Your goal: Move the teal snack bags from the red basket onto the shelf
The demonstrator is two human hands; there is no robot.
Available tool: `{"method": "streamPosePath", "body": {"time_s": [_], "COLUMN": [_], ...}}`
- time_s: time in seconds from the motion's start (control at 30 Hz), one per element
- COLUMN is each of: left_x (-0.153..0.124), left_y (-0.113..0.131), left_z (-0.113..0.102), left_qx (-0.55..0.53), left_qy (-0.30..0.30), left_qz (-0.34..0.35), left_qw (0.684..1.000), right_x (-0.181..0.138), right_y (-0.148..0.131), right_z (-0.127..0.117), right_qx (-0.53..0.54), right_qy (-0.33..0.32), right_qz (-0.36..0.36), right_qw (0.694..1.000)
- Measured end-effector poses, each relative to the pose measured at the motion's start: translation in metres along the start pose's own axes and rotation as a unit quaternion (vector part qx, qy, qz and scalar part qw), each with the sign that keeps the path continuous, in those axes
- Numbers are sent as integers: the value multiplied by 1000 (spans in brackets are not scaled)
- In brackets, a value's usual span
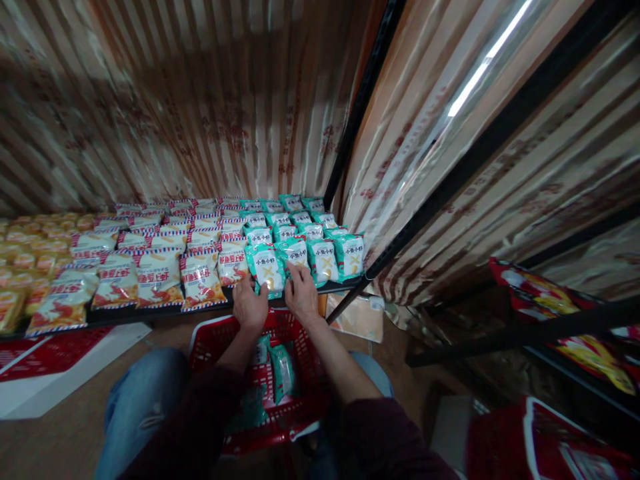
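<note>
Green-and-white snack bags stand in rows at the right end of a black shelf [200, 308]. One front snack bag [269, 265] is between my two hands. My left hand [251, 304] closes at its lower left corner, thumb by the bottom edge. My right hand [302, 292] has bent fingers at its right edge, overlapping the lower part of the neighbouring green bag [296, 251]. The fingertips are partly hidden against the bags. Below my forearms, a red basket [313, 353] holds several green bags [284, 373].
Orange-and-white snack bags [159, 277] fill the shelf's middle, with yellow packs [43, 257] farther left. A black post [415, 233] rises right of the shelf. A flattened cardboard piece [357, 319] lies on the floor. Red packets [555, 300] sit on another rack at right.
</note>
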State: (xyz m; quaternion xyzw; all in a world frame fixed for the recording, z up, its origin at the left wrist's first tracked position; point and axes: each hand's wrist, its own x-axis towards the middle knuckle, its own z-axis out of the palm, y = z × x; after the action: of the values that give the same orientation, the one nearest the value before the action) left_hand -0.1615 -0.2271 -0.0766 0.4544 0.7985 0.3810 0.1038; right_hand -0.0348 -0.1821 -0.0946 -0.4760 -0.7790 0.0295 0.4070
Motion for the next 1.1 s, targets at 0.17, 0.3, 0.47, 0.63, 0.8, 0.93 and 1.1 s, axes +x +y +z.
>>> {"method": "streamPosePath", "body": {"time_s": [0.17,0.3,0.47,0.63,0.8,0.93,1.1], "left_x": [7,6,6,15,15,10,8], "left_y": [-3,-7,-7,-3,-5,-10,-15], "left_z": [1,3,0,-3,0,4,9], "left_qx": [-49,-99,-101,-53,15,56,53], "left_qy": [-34,-13,39,80,94,103,118], "left_qz": [-44,-54,-23,25,68,104,117], "left_qw": [997,994,994,995,993,988,985], "right_x": [0,0,0,5,11,12,10], "right_y": [1,2,1,-4,-3,1,3], "right_z": [0,2,2,-1,-3,-5,-7], "right_qx": [12,12,7,2,12,20,29], "right_qy": [-2,9,10,-10,-25,-31,-38], "right_qz": [-6,2,6,18,19,-1,-19], "right_qw": [1000,1000,1000,1000,999,999,999]}}
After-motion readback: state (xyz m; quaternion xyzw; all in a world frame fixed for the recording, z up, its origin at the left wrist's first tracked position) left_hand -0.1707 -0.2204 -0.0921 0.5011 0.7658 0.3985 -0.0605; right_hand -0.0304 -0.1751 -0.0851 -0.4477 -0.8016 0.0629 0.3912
